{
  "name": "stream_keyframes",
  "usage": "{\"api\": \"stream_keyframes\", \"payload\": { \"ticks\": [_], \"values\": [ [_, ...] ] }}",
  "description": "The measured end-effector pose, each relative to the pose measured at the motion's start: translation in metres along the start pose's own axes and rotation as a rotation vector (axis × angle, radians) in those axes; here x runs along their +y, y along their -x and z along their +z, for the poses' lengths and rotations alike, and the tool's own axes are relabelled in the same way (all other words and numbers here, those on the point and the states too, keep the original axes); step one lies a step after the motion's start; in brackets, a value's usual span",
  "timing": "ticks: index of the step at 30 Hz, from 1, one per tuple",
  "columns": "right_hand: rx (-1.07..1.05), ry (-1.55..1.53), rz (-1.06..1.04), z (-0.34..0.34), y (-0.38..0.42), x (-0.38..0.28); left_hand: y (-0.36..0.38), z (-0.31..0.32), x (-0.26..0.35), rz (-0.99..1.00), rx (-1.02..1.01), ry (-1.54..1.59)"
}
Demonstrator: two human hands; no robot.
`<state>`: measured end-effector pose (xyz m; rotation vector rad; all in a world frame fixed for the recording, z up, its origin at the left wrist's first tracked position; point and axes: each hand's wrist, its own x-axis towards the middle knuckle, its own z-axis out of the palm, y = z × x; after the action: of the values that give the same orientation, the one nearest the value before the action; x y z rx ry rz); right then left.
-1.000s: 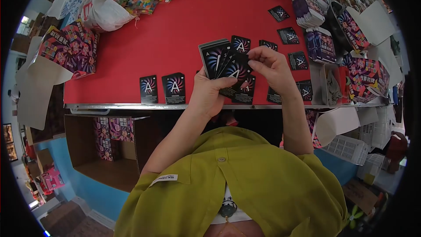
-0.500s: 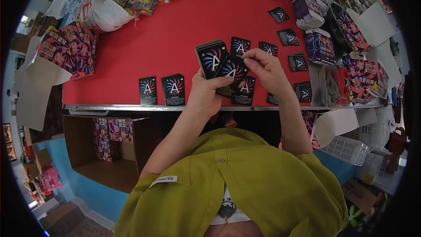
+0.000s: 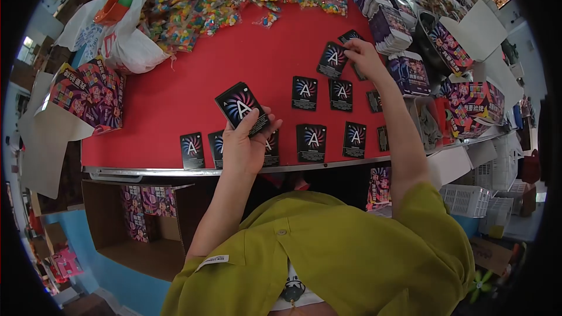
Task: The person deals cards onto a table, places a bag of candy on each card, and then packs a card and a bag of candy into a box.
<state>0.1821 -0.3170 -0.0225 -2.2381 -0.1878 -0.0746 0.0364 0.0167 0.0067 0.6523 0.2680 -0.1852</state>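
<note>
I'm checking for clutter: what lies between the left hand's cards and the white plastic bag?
The head view shows bare red tabletop between those cards and the bag.

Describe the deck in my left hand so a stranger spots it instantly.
Find the red tabletop, then the left hand at its near side. It grips the black deck, white A on top, while neighbouring cards lie flat, unheld.

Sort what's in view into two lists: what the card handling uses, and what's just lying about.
In use, judging by the hands:
- card stack, in the left hand
- black card, in the right hand
- card piles on the red tabletop

Apparently just lying about:
- bags of colourful pieces
- white plastic bag
- white plastic basket
</note>
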Motion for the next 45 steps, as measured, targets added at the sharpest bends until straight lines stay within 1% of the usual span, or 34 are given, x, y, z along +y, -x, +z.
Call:
{"api": "stream_keyframes", "payload": {
  "ticks": [1,3,4,6,9,10,11,12,13,15,16,18,19,20,22,24,26,27,30,34,36,40,43,45],
  "values": [
    [0.008,-0.001,-0.006,0.004,-0.017,0.013,0.002,0.001,-0.001,-0.032,0.01,0.004],
    [0.078,0.435,-0.016,0.011,-0.038,0.017,0.006,-0.001,-0.005,-0.075,0.007,0.003],
    [0.083,0.433,-0.016,0.015,-0.04,0.015,0.007,-0.004,-0.007,-0.073,0.003,0.0],
    [0.228,0.843,0.033,0.029,-0.038,0.008,0.009,-0.01,-0.007,-0.089,0.013,-0.017],
    [0.258,0.82,0.026,0.04,-0.02,-0.029,0.011,-0.011,-0.002,-0.081,0.026,-0.049],
    [0.272,0.6,-0.065,0.049,-0.007,-0.043,0.013,-0.013,-0.003,-0.095,0.046,-0.051],
    [0.288,0.379,-0.152,0.06,0.007,-0.061,0.011,-0.014,-0.005,-0.116,0.015,-0.078],
    [0.155,0.149,-0.176,0.071,0.025,-0.085,0.008,-0.011,-0.007,-0.131,-0.029,-0.104],
    [0.026,-0.078,-0.2,0.083,0.046,-0.108,0.009,-0.004,-0.01,-0.177,-0.024,-0.094],
    [-0.182,-0.408,0.02,0.099,0.077,-0.136,0.012,0.008,-0.015,-0.222,-0.056,-0.111],
    [-0.195,-0.405,0.024,0.099,0.085,-0.138,0.013,0.01,-0.018,-0.258,-0.079,-0.129],
    [-0.069,-0.434,0.054,0.104,0.095,-0.142,0.014,0.009,-0.023,-0.254,-0.065,-0.109],
    [-0.091,-0.592,0.105,0.102,0.097,-0.143,0.015,0.01,-0.023,-0.248,-0.071,-0.129],
    [-0.107,-0.604,0.103,0.102,0.099,-0.144,0.016,0.01,-0.023,-0.245,-0.08,-0.149],
    [-0.111,-0.72,0.181,0.098,0.104,-0.145,0.017,0.01,-0.022,-0.232,-0.07,-0.142],
    [-0.113,-0.731,0.161,0.1,0.106,-0.145,0.018,0.012,-0.02,-0.192,-0.079,-0.132],
    [-0.015,-0.779,0.169,0.104,0.109,-0.149,0.019,0.012,-0.018,-0.168,-0.087,-0.133],
    [-0.029,-0.784,0.168,0.105,0.109,-0.149,0.019,0.012,-0.017,-0.151,-0.104,-0.136],
    [-0.06,-0.749,0.156,0.101,0.111,-0.147,0.021,0.014,-0.014,-0.108,-0.071,-0.077],
    [-0.073,-0.779,0.15,0.1,0.108,-0.152,0.021,0.009,-0.012,-0.135,-0.106,-0.111],
    [-0.129,-0.676,0.125,0.099,0.104,-0.15,0.02,0.008,-0.015,-0.182,-0.113,-0.141],
    [-0.166,-0.599,0.089,0.096,0.101,-0.151,0.022,0.012,-0.013,-0.18,-0.135,-0.143],
    [-0.181,-0.627,0.081,0.1,0.101,-0.149,0.021,0.009,-0.009,-0.176,-0.129,-0.105],
    [-0.145,-0.746,0.087,0.102,0.102,-0.153,0.019,0.008,-0.01,-0.159,-0.11,-0.089]
  ]
}}
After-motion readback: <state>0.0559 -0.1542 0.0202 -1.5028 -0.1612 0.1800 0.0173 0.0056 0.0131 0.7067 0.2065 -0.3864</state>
